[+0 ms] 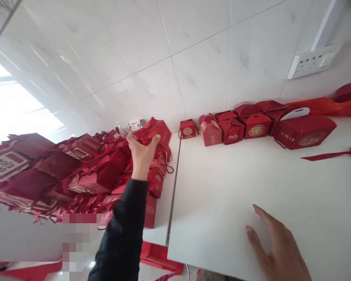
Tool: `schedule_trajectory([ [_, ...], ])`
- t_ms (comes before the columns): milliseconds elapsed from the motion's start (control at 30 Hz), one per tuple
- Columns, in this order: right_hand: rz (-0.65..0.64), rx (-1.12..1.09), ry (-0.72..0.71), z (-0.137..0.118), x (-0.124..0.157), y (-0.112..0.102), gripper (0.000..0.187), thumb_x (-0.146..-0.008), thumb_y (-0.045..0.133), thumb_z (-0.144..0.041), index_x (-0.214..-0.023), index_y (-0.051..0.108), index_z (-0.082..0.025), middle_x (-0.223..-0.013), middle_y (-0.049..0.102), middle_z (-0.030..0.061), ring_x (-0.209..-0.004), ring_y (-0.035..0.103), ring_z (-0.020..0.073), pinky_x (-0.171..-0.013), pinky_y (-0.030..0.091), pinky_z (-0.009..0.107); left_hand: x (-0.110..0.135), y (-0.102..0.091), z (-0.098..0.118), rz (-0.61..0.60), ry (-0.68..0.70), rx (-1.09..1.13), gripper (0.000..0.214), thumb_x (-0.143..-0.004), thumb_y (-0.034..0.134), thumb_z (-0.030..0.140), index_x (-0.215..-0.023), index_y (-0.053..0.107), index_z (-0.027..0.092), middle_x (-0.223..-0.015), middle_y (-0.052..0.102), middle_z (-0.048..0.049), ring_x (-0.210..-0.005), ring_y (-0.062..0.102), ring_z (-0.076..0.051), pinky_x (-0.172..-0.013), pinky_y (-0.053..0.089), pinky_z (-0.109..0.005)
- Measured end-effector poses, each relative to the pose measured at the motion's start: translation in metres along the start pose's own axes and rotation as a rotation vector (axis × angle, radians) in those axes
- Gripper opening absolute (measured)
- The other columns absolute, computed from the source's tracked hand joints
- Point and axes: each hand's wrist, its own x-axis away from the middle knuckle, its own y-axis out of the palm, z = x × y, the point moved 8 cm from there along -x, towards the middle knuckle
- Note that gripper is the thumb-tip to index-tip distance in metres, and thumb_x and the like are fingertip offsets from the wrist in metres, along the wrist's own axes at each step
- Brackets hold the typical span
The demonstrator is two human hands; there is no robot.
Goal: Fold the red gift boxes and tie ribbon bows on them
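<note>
- Your left hand (142, 153): partly closed, gripping a box (164, 134) (near the pile (108, 171)).
- Your right hand (281, 244): empty, loosely open at the table (216, 187), well apart from the box.

The red box (163, 134) in the left hand (142, 150) bears unreadable print. Beyond the right hand (280, 248), a ribbon (329, 155) is cut off.

Left arm (121, 230) outstretched, left hand (142, 150) gripping; right hand (280, 249) relaxed, fingers (266, 216) parted.
</note>
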Motion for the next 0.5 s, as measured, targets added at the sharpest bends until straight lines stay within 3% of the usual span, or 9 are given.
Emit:
schedule_trajectory([
  [100, 0.034, 0.022, -0.049, -0.004, 0.002, -0.004, 0.056, -0.095, 0.042, -0.063, -0.136, 0.055, -0.028, -0.131, 0.064, 0.0108, -0.119, 0.061, 0.0356, -0.088, 0.057, 0.057, -0.040, -0.017, -0.037, 0.078, -0.183, -0.199, 0.095, -0.078, 0.079, 0.039, -0.151, 0.026, 0.011, -0.152, 0.038, -0.0253, -0.145, 0.040, -0.035, -0.119, 0.035, -0.047],
  [233, 0.039, 0.023, -0.043, -0.005, 0.001, -0.006, 0.053, -0.094, 0.043, -0.064, -0.131, 0.058, -0.029, -0.129, 0.066, 0.0091, -0.116, 0.063, 0.0339, -0.079, 0.061, 0.051, -0.049, -0.024, -0.070, 0.070, -0.237, -0.290, 0.100, -0.073, 0.081, 0.034, -0.152, 0.026, 0.008, -0.153, 0.033, -0.0304, -0.148, 0.032, -0.044, -0.120, 0.029, -0.058],
  [333, 0.026, 0.036, -0.035, 0.000, 0.001, -0.004, 0.053, -0.093, 0.043, -0.065, -0.128, 0.061, -0.030, -0.126, 0.068, 0.0082, -0.115, 0.065, 0.0329, -0.073, 0.063, 0.047, -0.045, -0.030, -0.079, 0.077, -0.197, -0.345, 0.100, -0.072, 0.082, 0.033, -0.153, 0.027, 0.009, -0.154, 0.034, -0.0282, -0.151, 0.028, -0.042, -0.122, 0.024, -0.056],
  [500, -0.018, 0.084, -0.053, 0.013, 0.001, 0.003, 0.050, -0.094, 0.044, -0.062, -0.130, 0.062, -0.031, -0.127, 0.068, 0.0071, -0.115, 0.066, 0.0309, -0.070, 0.066, 0.042, -0.046, -0.033, -0.083, 0.110, -0.166, -0.355, 0.094, -0.077, 0.079, 0.037, -0.152, 0.028, 0.012, -0.149, 0.040, -0.0265, -0.145, 0.039, -0.039, -0.118, 0.035, -0.053],
])
